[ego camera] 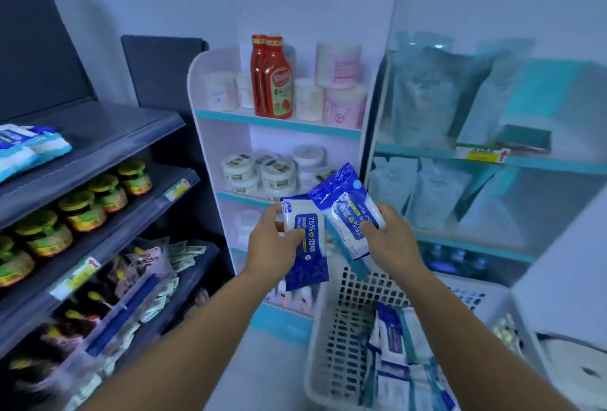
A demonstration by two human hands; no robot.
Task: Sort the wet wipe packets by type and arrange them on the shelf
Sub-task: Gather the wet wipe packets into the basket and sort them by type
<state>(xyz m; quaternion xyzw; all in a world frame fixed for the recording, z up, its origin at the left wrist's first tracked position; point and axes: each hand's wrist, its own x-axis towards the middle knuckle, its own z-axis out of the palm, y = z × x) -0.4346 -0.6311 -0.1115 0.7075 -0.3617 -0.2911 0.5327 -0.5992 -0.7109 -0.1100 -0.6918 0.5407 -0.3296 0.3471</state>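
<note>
The person stands with both arms stretched out over a white plastic basket (353, 312) with a lattice of small holes in its walls. The left hand (274, 248) pinches a soft, glossy blue-and-white wet wipe packet (305, 246), thumb across its printed face and fingers curled behind, so the flat pouch hangs upright with its dark blue crimped end down. The right hand (392, 240) grips a second packet (345, 210) of the same blue-and-white print, turned the other way up and tilted to the left, with its crimped end up; its upper edge overlaps the first packet's top corner. Both packets are in the air in front of a white shelf unit (210, 154) with teal edge strips.

More packets (399, 355) lie heaped in the basket, crinkled and shiny. On the dark grey shelf (108, 135) at far left, a plump pack striped light blue and white (29, 148) lies flat on the top board, and below it stand rows of squat jars with green lids (108, 190). The white unit holds two red squeeze bottles (271, 79), pale cylindrical tubs and round lidded pots (249, 171). To the right, pale blue pouches (427, 95) stand on teal-edged shelves against a plain pale wall
</note>
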